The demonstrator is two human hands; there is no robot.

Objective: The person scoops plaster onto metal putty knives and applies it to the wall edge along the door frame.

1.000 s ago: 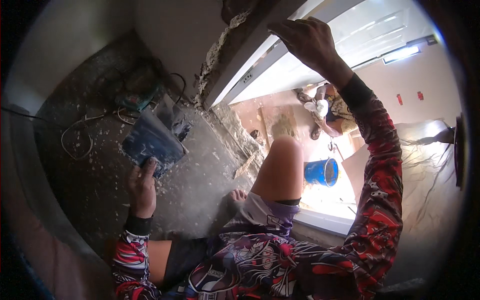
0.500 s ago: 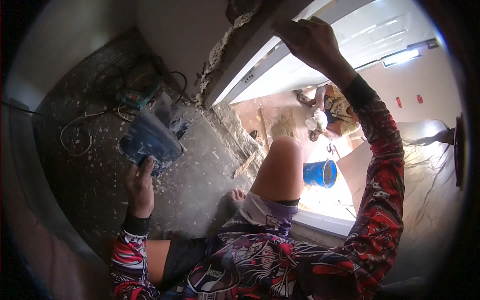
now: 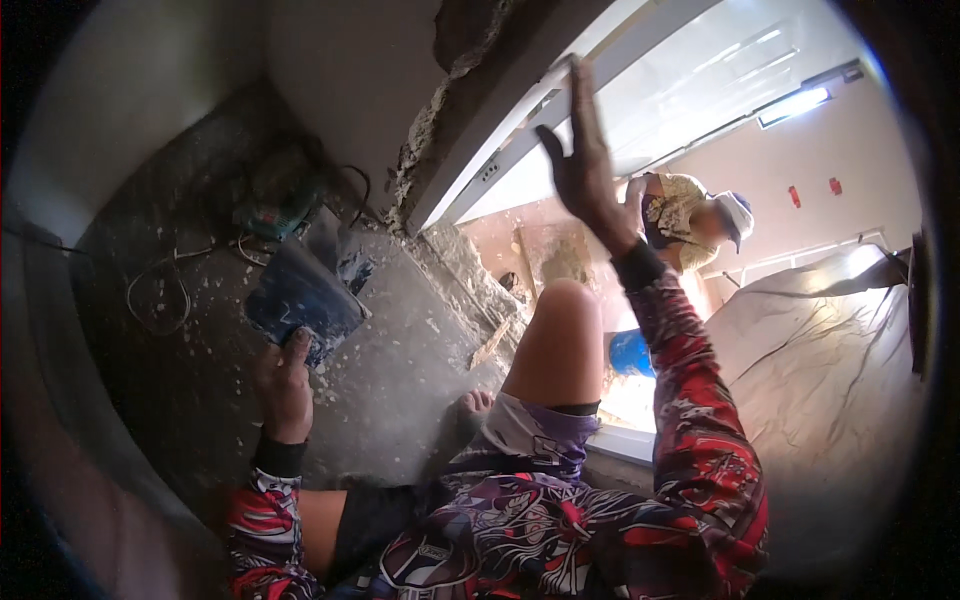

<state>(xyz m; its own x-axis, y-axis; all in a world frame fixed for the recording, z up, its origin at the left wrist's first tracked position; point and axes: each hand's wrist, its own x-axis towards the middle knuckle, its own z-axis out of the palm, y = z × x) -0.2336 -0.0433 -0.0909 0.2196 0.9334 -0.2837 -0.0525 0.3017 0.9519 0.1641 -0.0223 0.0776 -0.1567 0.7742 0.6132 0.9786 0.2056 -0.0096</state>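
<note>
My left hand (image 3: 286, 392) grips a flat blue board (image 3: 300, 293) by its near edge, thumb on top. Pale plaster smears mark the board, which is held over the floor on the left. Raised at the upper right, my right hand (image 3: 585, 170) is open and holds nothing, its fingers stretched upward and the thumb apart. It is in front of the white door frame (image 3: 507, 150); whether a fingertip touches the frame I cannot tell. Left of the frame runs a rough, broken wall edge (image 3: 425, 130) with crumbly plaster.
A green power tool (image 3: 275, 218) and a looped pale cable (image 3: 160, 328) lie on the speckled floor (image 3: 390, 350). Through the doorway are another person (image 3: 672, 222) and a blue bucket (image 3: 630, 353), partly behind my right arm. A pale sheet (image 3: 810, 370) drapes at right.
My right hand has come away from the upper frame, its fingers straightening and the forearm shifting left. The other person has risen from a low bend. My left hand keeps the board almost in place.
</note>
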